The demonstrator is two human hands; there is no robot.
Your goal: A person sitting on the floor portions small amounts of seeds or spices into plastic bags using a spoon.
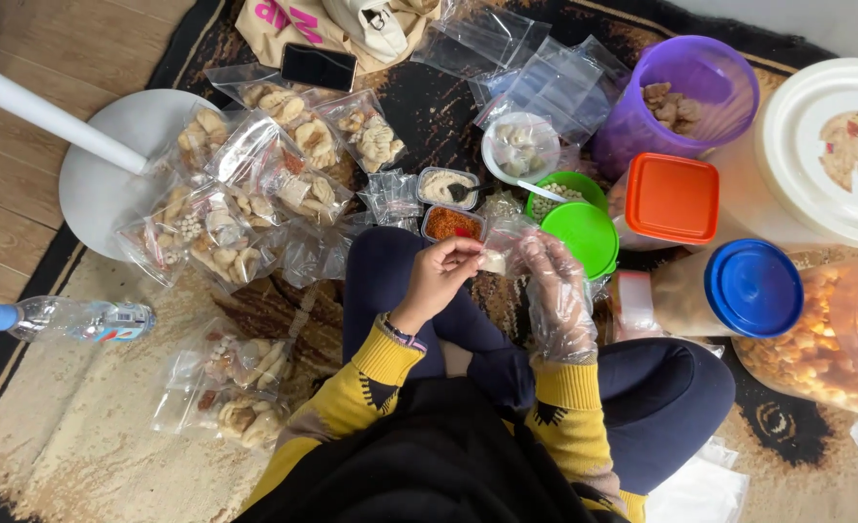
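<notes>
together we pinch a small clear snack bag (500, 260) above our lap: bare left hand (439, 276) closed on its left edge, gloved right hand (555, 281) gripping its right side, bag lying crosswise between them.

My sleeves are mustard-yellow knit with ribbed cuffs and small dark triangle patterns. A thin clear plastic glove covers my right hand (557, 291); my left hand (439, 276) is bare, with a dark beaded bracelet. I wear navy trousers and black cloth over my front.
</notes>
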